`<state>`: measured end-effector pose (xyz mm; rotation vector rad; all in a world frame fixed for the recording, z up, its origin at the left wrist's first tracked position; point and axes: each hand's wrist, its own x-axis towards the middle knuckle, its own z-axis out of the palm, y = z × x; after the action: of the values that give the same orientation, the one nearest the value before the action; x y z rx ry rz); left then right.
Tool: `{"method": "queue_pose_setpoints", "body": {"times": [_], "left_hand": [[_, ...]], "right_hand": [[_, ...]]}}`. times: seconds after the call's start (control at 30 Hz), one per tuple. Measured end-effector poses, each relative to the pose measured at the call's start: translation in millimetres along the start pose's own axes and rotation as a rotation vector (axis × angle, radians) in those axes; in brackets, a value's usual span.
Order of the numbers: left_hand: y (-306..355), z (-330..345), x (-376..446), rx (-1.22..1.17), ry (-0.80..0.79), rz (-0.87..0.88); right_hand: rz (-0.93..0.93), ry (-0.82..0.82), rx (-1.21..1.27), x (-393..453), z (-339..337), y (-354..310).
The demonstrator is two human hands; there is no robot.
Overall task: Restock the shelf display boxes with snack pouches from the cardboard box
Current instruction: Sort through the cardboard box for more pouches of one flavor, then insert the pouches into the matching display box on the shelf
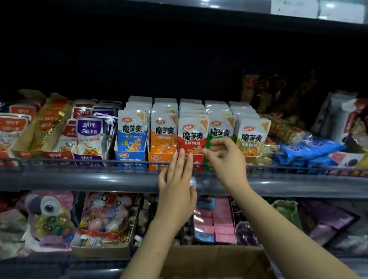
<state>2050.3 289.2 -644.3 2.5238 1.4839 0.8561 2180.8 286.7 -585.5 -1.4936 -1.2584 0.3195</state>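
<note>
Snack pouches stand in five rows on the middle shelf, each row in its own little display box, and both hands are right up at the red row (192,131). Left hand (177,185) is flat, fingers straight and together, tips touching the front of the red display box (196,158) just over the wire rail (73,162). It holds nothing. Right hand (224,156) comes in from the right with loosely curled fingers, fingertips at the seam between the red pouch and the green pouch (220,131); can't tell if it's actually pinching one or just touching.

All five front pouches carry the same big black 魔芋爽 lettering with a small red oval logo above it: blue (132,133), orange (163,134), red, green, then a yellowish one (252,137). Smaller print underneath is too blurry to read. Rows look full, packed tight side by side, barely any gap between them.

Left of those are orange and purple pouches (89,134) of another brand, purple one reading 深海小鱼. Right side has blue bags (312,148) lying down in a loose pile.

Grey shelf edge (94,180) runs right across under the hands. Cardboard box (216,263) sits open at the bottom of the view between the forearms, with toys and pink packs (222,220) on the lower shelf behind it. Above the pouches it's just dark open space up to the next shelf.
</note>
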Motion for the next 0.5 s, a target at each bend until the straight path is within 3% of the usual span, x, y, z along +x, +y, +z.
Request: {"method": "queue_pose_setpoints", "body": {"times": [0.23,0.5], "left_hand": [[17.6,16.1,-59.7,-0.404,0.025,-0.006],[16.6,77.8,-150.9,-0.454,-0.381,-0.206]], "right_hand": [[0.048,-0.036,-0.069,-95.4,-36.4,42.4],[0.136,-0.122,-0.600,-216.4,-77.6,134.7]]}}
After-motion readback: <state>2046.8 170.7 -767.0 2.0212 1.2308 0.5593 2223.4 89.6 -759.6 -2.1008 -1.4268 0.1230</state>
